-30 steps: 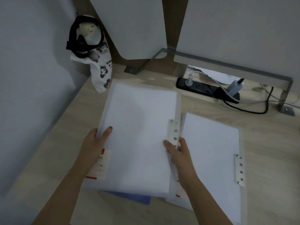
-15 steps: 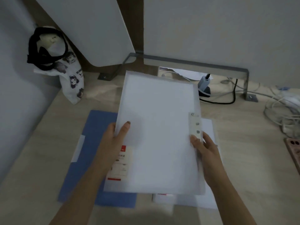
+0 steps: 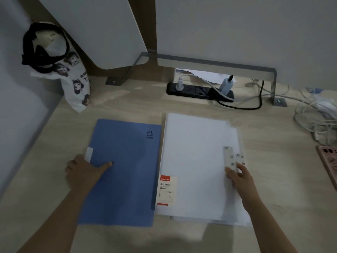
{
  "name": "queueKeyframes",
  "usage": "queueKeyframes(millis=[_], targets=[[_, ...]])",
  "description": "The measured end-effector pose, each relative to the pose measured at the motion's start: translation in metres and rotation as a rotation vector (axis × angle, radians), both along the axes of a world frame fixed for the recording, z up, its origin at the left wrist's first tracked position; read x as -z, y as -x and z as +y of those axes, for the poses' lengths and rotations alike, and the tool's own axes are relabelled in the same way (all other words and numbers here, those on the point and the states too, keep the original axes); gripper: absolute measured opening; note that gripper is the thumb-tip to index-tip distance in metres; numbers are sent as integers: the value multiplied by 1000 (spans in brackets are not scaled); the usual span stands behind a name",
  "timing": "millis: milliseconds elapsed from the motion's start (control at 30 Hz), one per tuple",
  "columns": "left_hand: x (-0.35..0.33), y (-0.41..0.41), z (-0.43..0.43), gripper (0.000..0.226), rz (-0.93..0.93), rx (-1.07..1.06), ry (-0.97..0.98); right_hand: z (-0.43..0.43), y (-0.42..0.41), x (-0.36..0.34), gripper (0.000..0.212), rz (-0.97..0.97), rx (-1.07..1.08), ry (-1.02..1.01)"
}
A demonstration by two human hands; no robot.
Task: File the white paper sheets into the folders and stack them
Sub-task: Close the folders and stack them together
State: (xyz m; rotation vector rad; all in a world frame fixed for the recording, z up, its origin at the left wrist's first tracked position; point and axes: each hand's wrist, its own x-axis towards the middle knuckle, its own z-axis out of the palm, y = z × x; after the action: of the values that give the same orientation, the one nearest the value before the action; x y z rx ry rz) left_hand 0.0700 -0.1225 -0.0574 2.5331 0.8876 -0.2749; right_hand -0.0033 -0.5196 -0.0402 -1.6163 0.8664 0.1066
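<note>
one blue folder [image 3: 125, 176], edge in left hand [image 3: 83, 173]

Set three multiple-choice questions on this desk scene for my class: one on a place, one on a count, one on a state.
1. Where does the blue folder lie relative to the white folders?
A) to their left
B) on top of them
C) behind them

2. How many metal clip strips show at the white folders' right edge?
A) one
B) two
C) four

3. What state is the blue folder in?
A) standing upright
B) opened wide
C) closed, lying flat

Answers:
1 A, its right edge meets their left edge.
2 B, two strips sit side by side at the right hand.
3 C, its cover is shut and flat on the desk.
</note>
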Motion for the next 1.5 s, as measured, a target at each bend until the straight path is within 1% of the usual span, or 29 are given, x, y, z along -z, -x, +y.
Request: queueKeyframes(millis=[67,133,200,233,267,300,367,400,433,600,667,733,800,933,1000,1067,1133,1200,1267,1300,1333,1367,1400,1500], targets=[[5,-4,8,114,48,-69,4,1,-3,8,52,38,14,34],[14,-7,17,121,115,-110,91,3,-5,13,65,70,8,47],[21,-4,21,118,163,-74,170,5,-6,12,70,95,7,56],[18,-2,19,112,161,-52,213,5,-6,13,71,90,4,57],[11,-1,15,102,124,-35,278,4,-7,13,71,90,0,62],[2,0,12,88,55,-35,363,4,-7,13,72,93,-12,76],[-21,2,3,48,-120,-30,509,4,-9,13,72,89,-24,93],[-30,2,0,35,-184,-19,517,4,-9,11,71,89,-18,96],[-42,2,-1,27,-240,-10,500,5,-10,10,71,92,-14,100],[-132,-4,-13,11,-569,66,439,12,-12,1,73,153,-24,178],[-166,-9,-19,11,-686,97,442,10,-11,5,75,178,-64,202],[-185,-15,-27,14,-744,117,510,8,-12,5,75,207,-88,226],[-187,-21,-37,14,-722,127,613,12,-12,-3,74,228,-105,244],[-154,-23,-77,14,-561,96,797,12,-12,-7,70,287,-129,320],[-128,-18,-105,8,-441,61,897,7,-10,-7,59,301,-111,357],[-99,-11,-127,7,-334,29,992,0,-7,-8,45,272,-50,342],[-71,-5,-144,9,-252,24,994,-15,-3,-6,40,253,28,301],[-49,-2,-157,4,-209,26,921,-32,3,-5,39,253,123,244],[-35,0,-163,4,-183,41,846,-41,8,-6,36,257,155,185],[-32,1,-167,12,-162,61,842,-43,11,-6,30,255,138,146],[-29,2,-169,24,-137,75,862,-42,12,-7,22,257,101,113],[-30,3,-171,30,-106,81,907,-41,11,-8,15,260,71,86],[-27,3,-178,31,-69,91,944,-43,10,-5,12,262,76,73],[-24,3,-186,36,-12,113,980,-46,4,-2,20,249,107,24]])
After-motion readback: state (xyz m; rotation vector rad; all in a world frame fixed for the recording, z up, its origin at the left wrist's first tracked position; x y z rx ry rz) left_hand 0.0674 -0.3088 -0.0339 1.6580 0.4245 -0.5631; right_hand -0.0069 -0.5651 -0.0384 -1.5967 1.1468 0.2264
